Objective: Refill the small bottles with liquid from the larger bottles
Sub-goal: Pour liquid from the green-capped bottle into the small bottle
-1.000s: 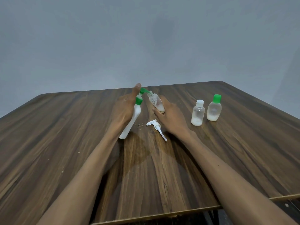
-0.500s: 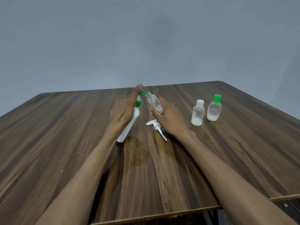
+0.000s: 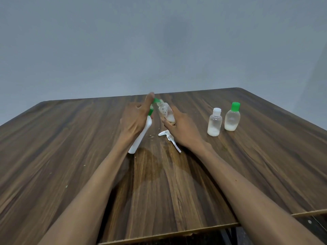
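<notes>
Small clear bottle (image 3: 166, 113), unlabelled, pinched in the right hand's (image 3: 184, 129) grip, meets the green nozzle of the white pump bottle (image 3: 141, 137) gripped by the left hand (image 3: 135, 119).

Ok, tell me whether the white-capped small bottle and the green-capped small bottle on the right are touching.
Apart. The head view shows a strip of bare wooden table between the white-capped bottle and the green-capped bottle, both standing upright.
</notes>
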